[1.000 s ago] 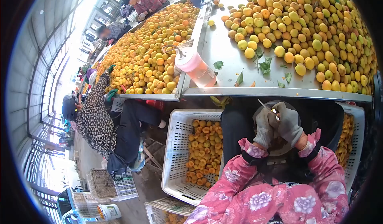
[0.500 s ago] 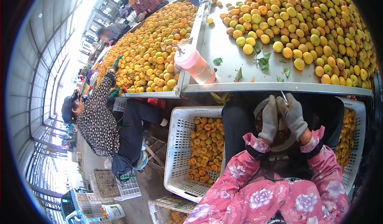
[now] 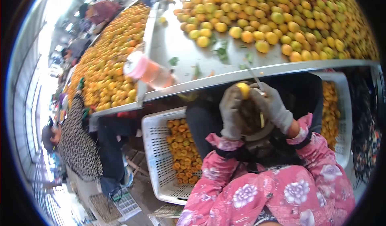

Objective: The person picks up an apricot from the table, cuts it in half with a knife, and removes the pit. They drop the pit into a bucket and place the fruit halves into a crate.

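Observation:
My left hand [image 3: 232,111], in a grey glove, is closed on a yellow apricot [image 3: 243,90] that shows at its fingertips. My right hand [image 3: 275,109], gloved the same way, grips a small knife [image 3: 254,76]; its thin blade points up and toward the table edge. Blade and apricot are close together, but blur hides whether they touch. Beneath both hands, between the knees, stands a round container [image 3: 257,136], its contents mostly in shadow. A thin yellowish strip [image 3: 262,120] appears below my right hand.
A metal table [image 3: 183,71] carries a heap of apricots [image 3: 281,15], loose leaves and a pink-lidded jar [image 3: 150,71]. Crates of halved apricots stand at left [image 3: 161,145] and right [image 3: 343,117]. A co-worker [image 3: 80,145] sits at left beside another apricot heap [image 3: 114,57].
The view has turned and shifted, so the table and crates appear farther left. My hands have moved apart slightly, and a yellow apricot now shows in my left hand.

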Action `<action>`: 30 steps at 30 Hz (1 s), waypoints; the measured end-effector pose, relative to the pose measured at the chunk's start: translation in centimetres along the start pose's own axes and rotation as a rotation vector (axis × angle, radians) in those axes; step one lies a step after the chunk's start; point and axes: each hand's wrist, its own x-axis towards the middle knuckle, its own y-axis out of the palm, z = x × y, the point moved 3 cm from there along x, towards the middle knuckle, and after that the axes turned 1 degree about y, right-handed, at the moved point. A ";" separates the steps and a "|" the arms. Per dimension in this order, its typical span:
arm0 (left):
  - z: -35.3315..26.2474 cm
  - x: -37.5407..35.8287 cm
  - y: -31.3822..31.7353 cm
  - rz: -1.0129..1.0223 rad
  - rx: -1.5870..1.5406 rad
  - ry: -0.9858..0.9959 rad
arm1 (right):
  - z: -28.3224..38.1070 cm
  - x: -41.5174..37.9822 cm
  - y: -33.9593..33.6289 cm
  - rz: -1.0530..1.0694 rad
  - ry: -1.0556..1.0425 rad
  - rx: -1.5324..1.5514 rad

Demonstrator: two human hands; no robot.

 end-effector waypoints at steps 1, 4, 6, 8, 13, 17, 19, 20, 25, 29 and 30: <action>-0.3 0.3 0.2 -0.008 -0.016 0.050 | -0.7 -0.5 -0.1 -0.017 -0.038 -0.050; -1.7 0.0 0.3 0.044 -0.072 -0.060 | -0.4 -1.8 -1.0 -0.029 -0.028 -0.222; -1.4 0.2 -0.4 0.098 -0.003 -0.047 | -0.3 -2.4 -0.9 0.117 0.057 -0.384; -1.1 0.2 -0.6 0.149 0.064 -0.031 | 0.0 -2.8 -0.9 0.125 0.064 -0.350; -1.2 0.1 0.1 0.127 0.187 0.030 | 0.0 -3.3 -0.6 0.202 0.057 -0.287; -0.8 0.0 0.3 0.039 0.261 0.113 | -0.3 -3.6 -0.3 0.218 0.076 -0.255; -0.7 -0.2 0.1 0.022 0.300 0.209 | -0.7 -3.5 -0.2 0.230 0.090 -0.281; -0.5 -0.3 0.2 0.023 0.301 0.208 | -1.0 -3.5 -0.1 0.229 0.091 -0.280; 0.1 -1.5 1.2 -0.003 0.480 0.182 | -2.4 -3.0 0.2 0.206 0.288 -0.077; 0.2 -1.5 1.2 -0.013 0.558 0.167 | -3.7 -2.6 0.3 0.219 0.246 -0.138; 0.2 -1.5 1.2 -0.026 0.557 0.169 | -3.2 -2.5 0.2 0.190 0.176 -0.240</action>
